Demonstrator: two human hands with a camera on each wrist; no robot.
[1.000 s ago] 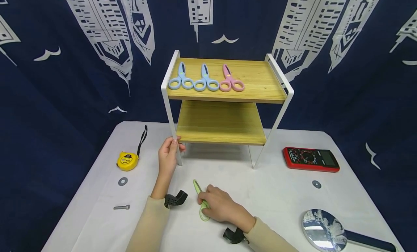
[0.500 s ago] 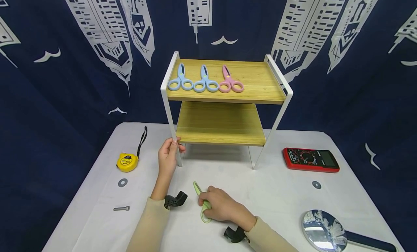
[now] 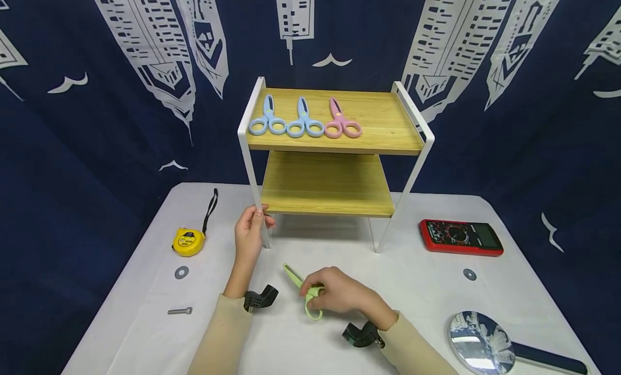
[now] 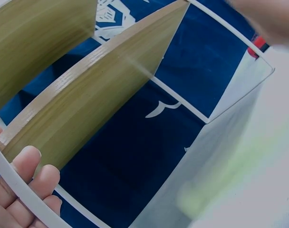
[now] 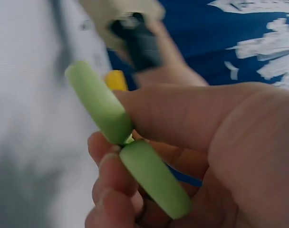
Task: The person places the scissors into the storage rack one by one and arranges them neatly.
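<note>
**One green pair held, three pairs shelved**

One green pair of scissors (image 3: 305,293) is pinched by the handles in the right hand (image 3: 342,298) just above the table (image 3: 417,299); its loops are partly hidden by fingers. The shelf's white front leg (image 3: 252,183) is gripped by the left hand (image 3: 249,236). Three scissors, two blue (image 3: 286,119) and one pink (image 3: 341,120), lie on the top shelf (image 3: 383,119). The mirror (image 3: 477,345) is cut off.
</note>
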